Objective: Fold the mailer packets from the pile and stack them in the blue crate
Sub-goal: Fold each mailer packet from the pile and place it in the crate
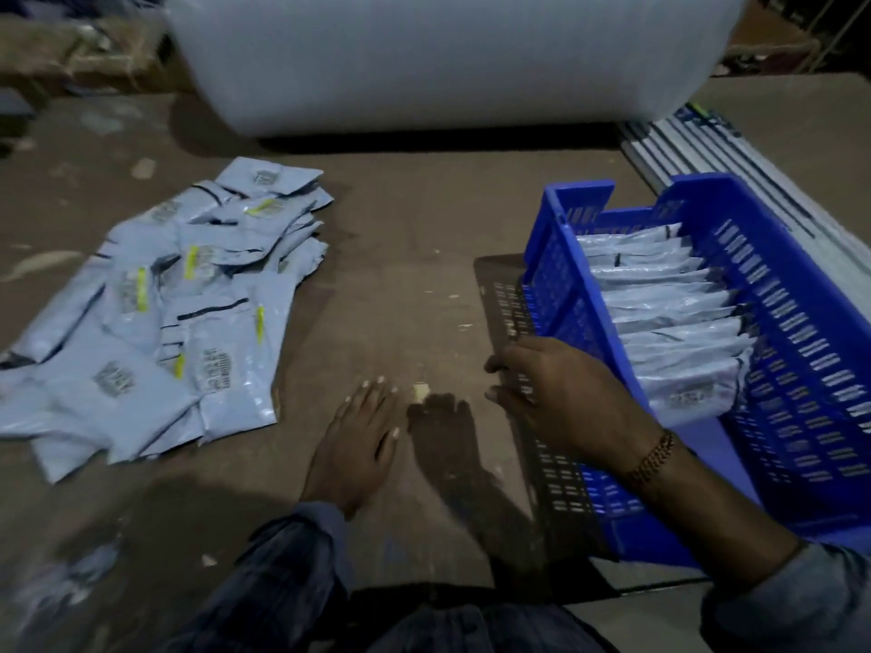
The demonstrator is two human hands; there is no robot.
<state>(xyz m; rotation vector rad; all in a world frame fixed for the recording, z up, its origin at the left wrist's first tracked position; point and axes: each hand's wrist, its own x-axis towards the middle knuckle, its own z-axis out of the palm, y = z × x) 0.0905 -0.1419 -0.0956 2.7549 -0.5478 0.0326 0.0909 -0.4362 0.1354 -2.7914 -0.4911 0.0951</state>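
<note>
On the left of the brown floor (405, 238) lies the pile (174, 304) of pale blue mailers, loosely overlapping, several showing barcode labels and yellow strips, some with dark seal bands. Near the centre, just right of the pile's near edge, the left hand (358, 440) is stretched forward with fingers straight and spread, palm down at the floor, holding nothing; its shadow falls just to its right. Far behind, a big white roll (447, 58) lies across the scene. To the right, the right hand (561, 393) reaches over the near-left wall of the crate (801, 351), fingers loosely bent and pointing left, with nothing in it; a bracelet (655, 459) sits on its wrist. The blue crate stands on the right, and inside it folded mailers (660, 304) stand packed in a row running from far to near. Beyond the crate, flat white sheets (735, 162) lie on the floor.
</note>
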